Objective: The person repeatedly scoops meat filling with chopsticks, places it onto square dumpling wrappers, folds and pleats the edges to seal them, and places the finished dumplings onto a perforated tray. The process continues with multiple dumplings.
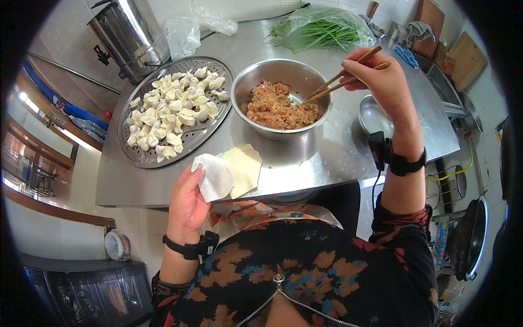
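Between the thumb and fingers of my left hand is a thin, pale dough wrapper, held near the table's front edge. Just right of it lies a stack of wrappers, partly covered by the held one. My right hand grips a pair of wooden chopsticks, their tips down inside a steel mixing bowl. Minced meat filling with green bits fills much of that bowl. On the left, a round perforated metal tray carries many folded dumplings.
A smaller metal bowl stands under my right forearm. Green chives in a plastic bag lie at the back. A tall steel pot with a tap stands behind the tray, beside a crumpled plastic bag. The sink is at the right.
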`<action>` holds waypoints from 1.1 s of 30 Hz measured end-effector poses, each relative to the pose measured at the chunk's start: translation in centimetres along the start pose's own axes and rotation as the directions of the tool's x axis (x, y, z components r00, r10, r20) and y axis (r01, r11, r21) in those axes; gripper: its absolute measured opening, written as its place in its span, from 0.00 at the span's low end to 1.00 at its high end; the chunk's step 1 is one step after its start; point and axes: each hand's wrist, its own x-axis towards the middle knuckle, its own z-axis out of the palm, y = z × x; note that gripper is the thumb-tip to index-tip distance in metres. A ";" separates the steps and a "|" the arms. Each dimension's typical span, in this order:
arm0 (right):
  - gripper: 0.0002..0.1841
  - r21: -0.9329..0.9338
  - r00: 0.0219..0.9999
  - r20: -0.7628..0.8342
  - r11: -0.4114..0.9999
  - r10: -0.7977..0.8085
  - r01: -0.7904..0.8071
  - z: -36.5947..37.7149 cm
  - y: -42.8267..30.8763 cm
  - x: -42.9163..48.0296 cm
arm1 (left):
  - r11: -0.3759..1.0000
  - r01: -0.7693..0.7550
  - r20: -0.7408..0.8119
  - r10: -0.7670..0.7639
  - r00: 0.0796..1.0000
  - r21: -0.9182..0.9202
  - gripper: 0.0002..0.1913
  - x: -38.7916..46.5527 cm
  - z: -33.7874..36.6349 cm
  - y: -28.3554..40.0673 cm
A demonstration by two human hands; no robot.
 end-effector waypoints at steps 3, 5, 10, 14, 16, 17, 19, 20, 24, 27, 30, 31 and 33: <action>0.09 -0.043 0.996 0.087 0.999 0.033 -0.029 -0.3 -0.2 -0.1 | 1.000 -0.001 0.033 0.002 0.999 -0.017 0.15 0.0 0.0 -0.1; 0.09 -0.028 0.989 0.142 0.999 0.034 -0.030 -0.2 -0.1 -0.1 | 1.000 0.012 0.040 -0.011 0.999 -0.026 0.15 0.1 0.0 -0.2; 0.10 -0.067 0.992 0.122 0.997 0.035 -0.027 0.4 0.5 -0.3 | 0.998 0.044 0.070 -0.040 0.997 -0.048 0.16 0.1 0.1 -0.1; 0.11 0.040 0.995 0.075 0.997 0.061 -0.064 1.7 1.3 -0.4 | 0.999 0.036 0.118 -0.039 0.992 0.031 0.17 0.1 0.3 -0.1; 0.10 0.045 0.998 -0.008 0.997 0.067 -0.067 2.2 1.6 -0.6 | 0.998 0.029 0.112 -0.036 0.993 0.058 0.17 0.0 0.5 -0.2; 0.10 0.057 0.998 -0.035 0.998 0.043 -0.041 2.3 1.7 -0.7 | 0.998 0.038 0.102 -0.043 0.994 0.052 0.18 -0.1 0.6 -0.2; 0.11 0.074 0.998 -0.023 0.995 0.065 -0.063 2.3 1.8 -0.7 | 0.997 0.047 0.095 -0.052 0.994 0.053 0.18 -0.1 0.8 -0.2; 0.11 0.080 0.997 -0.026 0.995 0.069 -0.067 2.2 1.9 -0.7 | 0.997 0.047 0.098 -0.053 0.994 0.059 0.18 -0.1 0.8 -0.2; 0.10 0.139 0.998 -0.040 0.990 0.042 -0.036 2.7 2.2 -0.9 | 0.995 0.028 0.091 -0.037 0.995 0.099 0.19 -0.2 1.0 -0.3; 0.09 0.196 0.998 -0.036 0.979 0.059 -0.051 3.1 2.5 -0.9 | 0.993 0.042 0.055 -0.049 0.997 0.114 0.19 -0.2 1.0 -0.4; 0.10 0.220 0.996 -0.027 0.973 0.080 -0.072 3.0 2.8 -0.8 | 0.995 0.043 0.062 -0.049 0.997 0.090 0.18 -0.2 1.0 -0.4; 0.10 0.234 0.996 -0.023 0.969 0.088 -0.080 2.8 2.9 -0.8 | 0.995 0.049 0.058 -0.054 0.997 0.091 0.19 -0.2 1.0 -0.4; 0.10 0.261 0.995 -0.017 0.961 0.095 -0.087 2.5 3.1 -0.6 | 0.994 0.055 0.042 -0.059 0.997 0.098 0.19 -0.3 1.0 -0.4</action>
